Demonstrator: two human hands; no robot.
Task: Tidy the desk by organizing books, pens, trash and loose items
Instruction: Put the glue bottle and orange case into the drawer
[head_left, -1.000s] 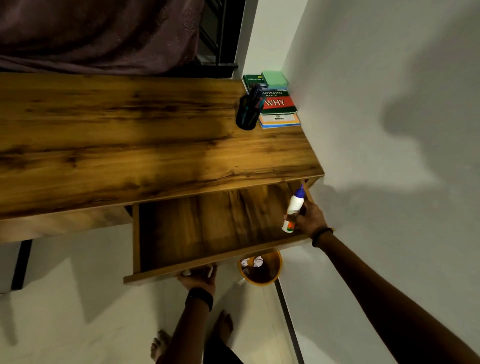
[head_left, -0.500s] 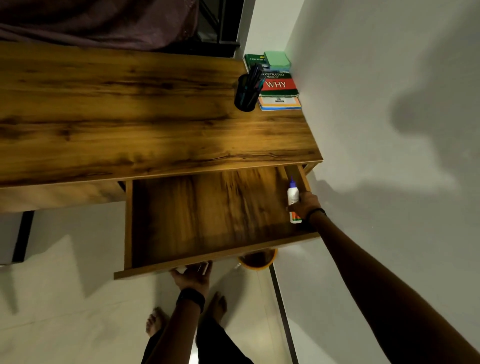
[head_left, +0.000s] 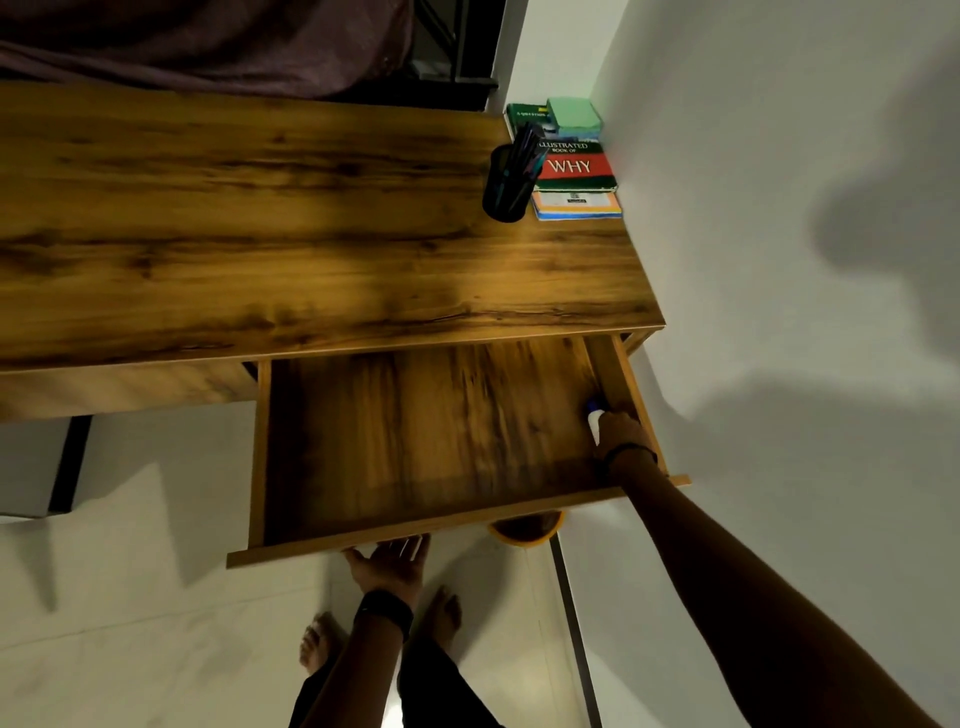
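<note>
Inside the open drawer (head_left: 415, 441), near right corner: right hand (head_left: 618, 431) is gripping a glue bottle (head_left: 595, 415), fingers curling around it | left hand (head_left: 392, 564) is lying under the drawer front, fingers spread | far right on the desk (head_left: 260, 234): pen cup (head_left: 506, 192) beside stacked books (head_left: 574, 169).

A white glue bottle (head_left: 595, 422) with a blue cap lies in the open drawer (head_left: 415, 441) against its right side wall, cap pointing toward the back; most of it is hidden, so its label cannot be read. At the desk's (head_left: 311, 234) far right corner sits a stack of books (head_left: 571, 171), the red and green one reading "WHY", with a green pad (head_left: 574, 115) on top. A dark pen cup (head_left: 506, 189) full of pens stands just left of the stack, apparently touching it.
</note>
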